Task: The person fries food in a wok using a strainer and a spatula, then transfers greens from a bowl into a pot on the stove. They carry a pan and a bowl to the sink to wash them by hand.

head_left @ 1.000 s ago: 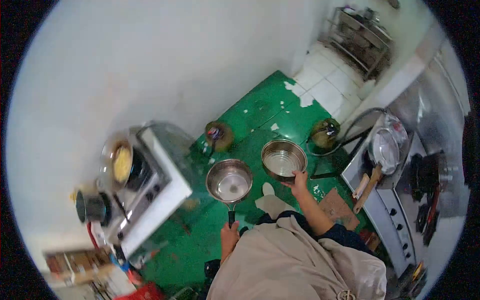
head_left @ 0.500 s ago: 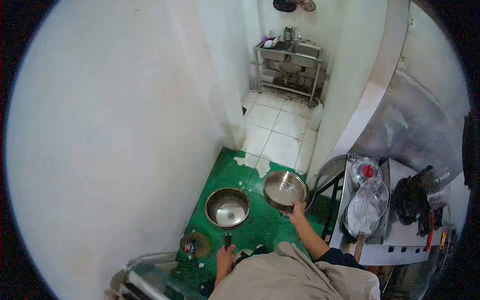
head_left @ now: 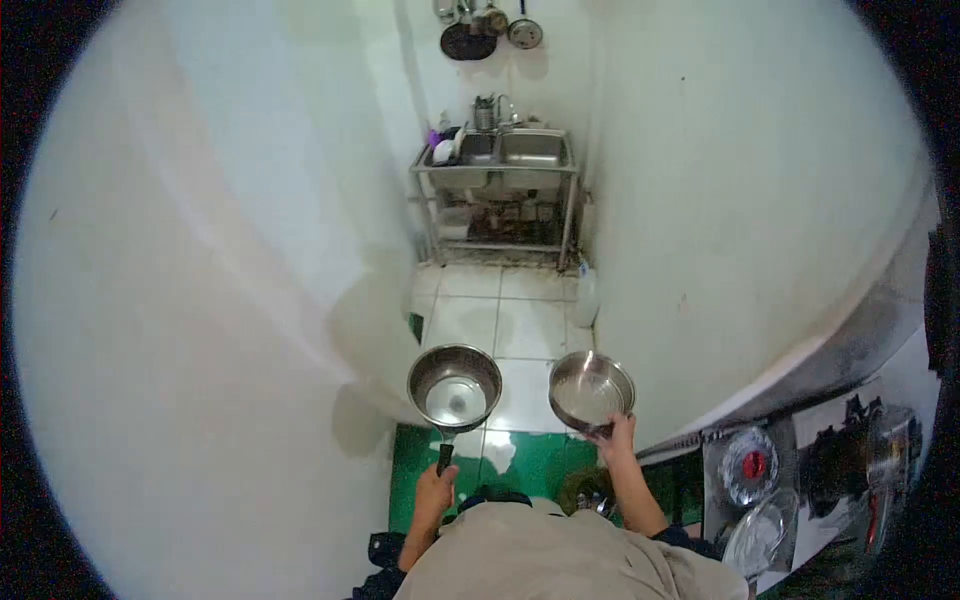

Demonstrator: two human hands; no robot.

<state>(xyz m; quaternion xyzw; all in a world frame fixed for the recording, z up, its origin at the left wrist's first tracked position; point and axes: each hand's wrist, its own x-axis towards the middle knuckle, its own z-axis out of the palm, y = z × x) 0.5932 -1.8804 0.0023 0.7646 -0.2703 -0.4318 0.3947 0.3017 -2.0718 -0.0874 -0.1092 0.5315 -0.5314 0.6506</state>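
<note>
My left hand (head_left: 434, 493) is closed round the black handle of a saucepan (head_left: 424, 376). The saucepan is dark metal with a shiny bottom, held level in front of my body. On the right, my right hand (head_left: 620, 438) grips the near rim of a shallow round steel pan (head_left: 562, 385). That pan has silvery walls and fine rings on its bottom. The two vessels are apart, side by side, with a gap of tiled floor showing between them.
A two-basin metal sink (head_left: 533, 150) on a frame stands at the far end, with dishes on its left. Pans (head_left: 468, 42) hang above it. White walls flank the narrow passage. A stove counter (head_left: 818, 420) with a red-knobbed lid (head_left: 750, 466) is at lower right.
I have moved forward and turned right, from the green floor towards the white tiles. The sink appears nearer and the stove has slid down and right. Both hands keep their hold.
</note>
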